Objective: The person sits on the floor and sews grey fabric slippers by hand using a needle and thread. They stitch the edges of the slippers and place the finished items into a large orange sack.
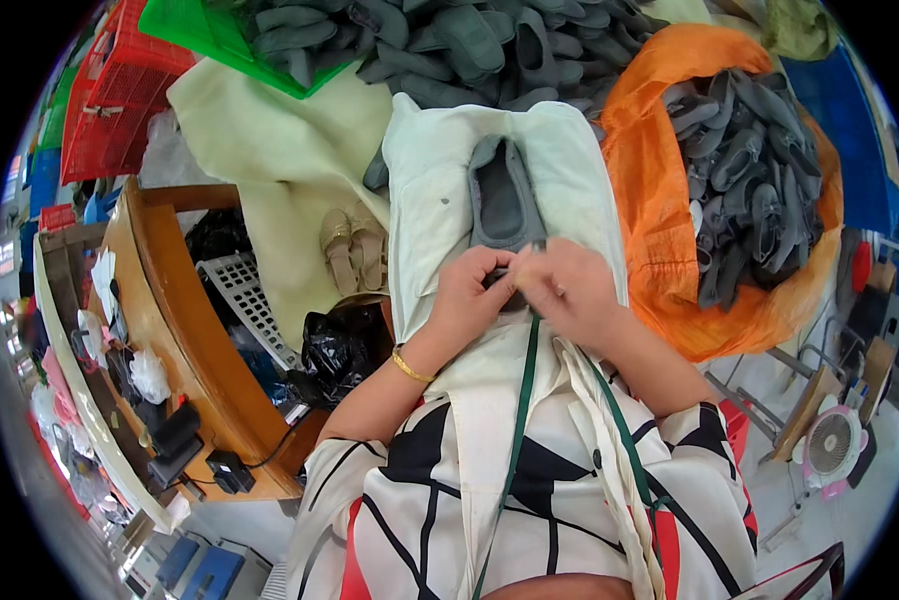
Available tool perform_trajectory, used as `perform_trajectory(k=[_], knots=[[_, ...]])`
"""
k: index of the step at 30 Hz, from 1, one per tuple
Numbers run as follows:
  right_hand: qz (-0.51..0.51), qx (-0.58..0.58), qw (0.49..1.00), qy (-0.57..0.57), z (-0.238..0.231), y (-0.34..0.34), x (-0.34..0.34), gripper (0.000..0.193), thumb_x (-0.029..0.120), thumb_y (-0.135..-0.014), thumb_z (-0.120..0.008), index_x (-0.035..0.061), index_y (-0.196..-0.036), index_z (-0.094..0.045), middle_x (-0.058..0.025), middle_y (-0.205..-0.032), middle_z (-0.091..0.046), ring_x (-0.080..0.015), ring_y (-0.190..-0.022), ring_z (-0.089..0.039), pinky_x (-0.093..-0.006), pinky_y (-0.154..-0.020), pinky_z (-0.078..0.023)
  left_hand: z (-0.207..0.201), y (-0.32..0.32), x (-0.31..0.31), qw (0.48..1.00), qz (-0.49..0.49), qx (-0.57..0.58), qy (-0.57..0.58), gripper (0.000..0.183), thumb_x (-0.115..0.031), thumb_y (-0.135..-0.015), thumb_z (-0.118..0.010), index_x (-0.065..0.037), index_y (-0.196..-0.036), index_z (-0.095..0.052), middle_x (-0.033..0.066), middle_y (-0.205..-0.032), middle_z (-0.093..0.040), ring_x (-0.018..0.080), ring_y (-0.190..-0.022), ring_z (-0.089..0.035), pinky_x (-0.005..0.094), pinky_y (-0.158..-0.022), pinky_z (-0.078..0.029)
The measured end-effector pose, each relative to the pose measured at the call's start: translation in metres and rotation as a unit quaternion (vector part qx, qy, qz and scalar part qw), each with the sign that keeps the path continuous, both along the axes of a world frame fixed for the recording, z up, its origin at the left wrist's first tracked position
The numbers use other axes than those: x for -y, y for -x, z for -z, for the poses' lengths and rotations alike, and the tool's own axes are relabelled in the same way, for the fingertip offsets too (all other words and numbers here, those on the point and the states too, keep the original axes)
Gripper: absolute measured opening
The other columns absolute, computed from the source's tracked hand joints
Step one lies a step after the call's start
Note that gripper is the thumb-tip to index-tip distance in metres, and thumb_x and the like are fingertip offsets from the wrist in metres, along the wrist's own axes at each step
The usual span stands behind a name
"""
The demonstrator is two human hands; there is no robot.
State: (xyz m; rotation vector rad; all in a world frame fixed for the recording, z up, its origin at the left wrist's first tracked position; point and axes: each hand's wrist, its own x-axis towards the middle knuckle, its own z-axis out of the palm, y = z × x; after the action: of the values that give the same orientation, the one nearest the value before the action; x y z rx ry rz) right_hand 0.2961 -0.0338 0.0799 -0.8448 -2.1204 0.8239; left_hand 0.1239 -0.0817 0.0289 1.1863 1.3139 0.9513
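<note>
A grey slip-on shoe (506, 190) lies sole-down on a white cushion (424, 180) across my lap, its opening facing up. At the shoe's near end, my left hand (466, 290) is closed, thumb and fingers pinching the grey edge. Right beside it, my right hand (567, 292) is closed too, with its fingers curled and slightly smeared by motion. A small dark spot shows at its fingertips, but what it holds is too small to make out. Both hands hide part of the shoe's near end.
Grey shoes (469, 45) are heaped beyond the cushion, partly in a green crate (204, 40). An orange sack (659, 270) full of grey shoes stands at the right. Left are a wooden desk (184, 330), a black plastic bag (339, 350) and beige shoes (344, 245). A fan (831, 440) stands lower right.
</note>
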Motion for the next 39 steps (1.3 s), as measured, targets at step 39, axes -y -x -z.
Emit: perform_trajectory(k=[39], knots=[[-0.044,0.151,0.938,0.309,0.039,-0.016,0.002,0.015,0.012,-0.089,-0.06,0.0058,-0.102,-0.067,-0.0148,-0.084,-0.068,-0.0296,-0.072,-0.065,-0.0328,-0.066,-0.051,0.014,0.034,0.023,0.851,0.112,-0.334,-0.388,0.028,-0.006,-0.07,-0.069,-0.005,-0.098,-0.07,0.0066,-0.092,-0.067,0.0201,-0.073,-0.064,0.0296,-0.057,-0.052]])
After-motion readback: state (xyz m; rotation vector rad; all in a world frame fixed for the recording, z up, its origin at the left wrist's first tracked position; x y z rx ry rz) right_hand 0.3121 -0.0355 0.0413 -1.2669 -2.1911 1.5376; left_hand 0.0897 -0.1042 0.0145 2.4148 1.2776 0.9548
